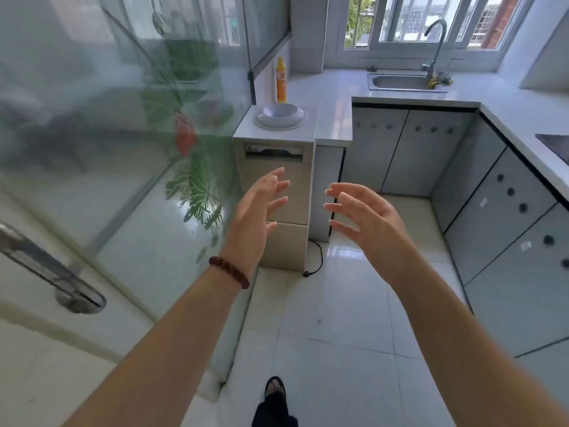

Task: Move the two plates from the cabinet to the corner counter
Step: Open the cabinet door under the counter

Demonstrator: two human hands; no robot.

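Note:
Two pale grey plates [279, 117] sit stacked on top of a narrow beige cabinet [277, 192] against the glass wall. The white corner counter [334, 97] runs right behind and beside the cabinet. My left hand [261, 208], with a dark bead bracelet on its wrist, is raised in front of the cabinet, well below the plates, fingers spread and empty. My right hand [363, 217] hovers to its right at the same height, palm turned inward, fingers apart, holding nothing.
A yellow bottle [281, 80] stands on the counter behind the plates. A steel sink [406, 83] with a tap lies under the window. Grey cabinet doors [508, 211] line the right side. A glass partition [107, 134] fills the left. A cord [315, 263] lies on the floor.

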